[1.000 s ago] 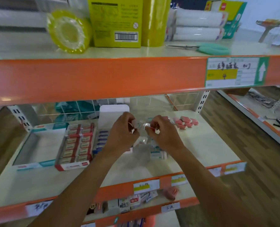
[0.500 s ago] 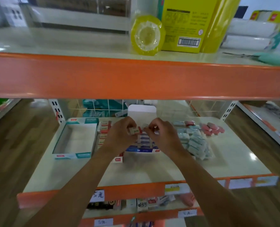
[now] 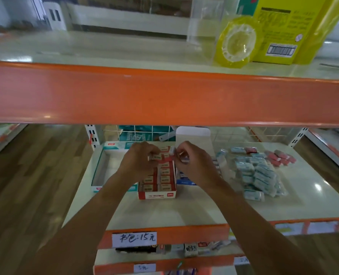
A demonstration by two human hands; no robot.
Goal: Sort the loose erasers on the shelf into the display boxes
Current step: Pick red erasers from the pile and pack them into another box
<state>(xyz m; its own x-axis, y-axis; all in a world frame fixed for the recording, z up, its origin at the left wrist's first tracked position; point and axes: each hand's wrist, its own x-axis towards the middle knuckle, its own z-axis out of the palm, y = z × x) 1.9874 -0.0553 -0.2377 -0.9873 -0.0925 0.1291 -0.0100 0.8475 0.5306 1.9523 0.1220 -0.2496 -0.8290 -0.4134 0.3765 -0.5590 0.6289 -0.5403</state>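
Both hands hover over the red display box (image 3: 157, 195), which holds rows of boxed erasers. My left hand (image 3: 139, 159) pinches a small beige eraser (image 3: 156, 157) above the box's far end. My right hand (image 3: 192, 162) pinches another small eraser (image 3: 172, 150) just right of it. An empty teal-trimmed display box (image 3: 99, 169) stands left of the red one. A blue display box (image 3: 185, 181) shows partly under my right wrist. Loose pale-blue erasers (image 3: 257, 175) lie heaped in clear wrap to the right, with pink erasers (image 3: 281, 158) beyond them.
The orange front beam of the upper shelf (image 3: 164, 98) hangs low across the view. On that shelf stand a yellow tape roll (image 3: 236, 43) and a yellow carton (image 3: 281, 30). An orange lip with a handwritten price label (image 3: 134, 238) edges the shelf front.
The view has swung left and nearer. My hands have moved from the blue box to above the red box, each still pinching a small eraser.
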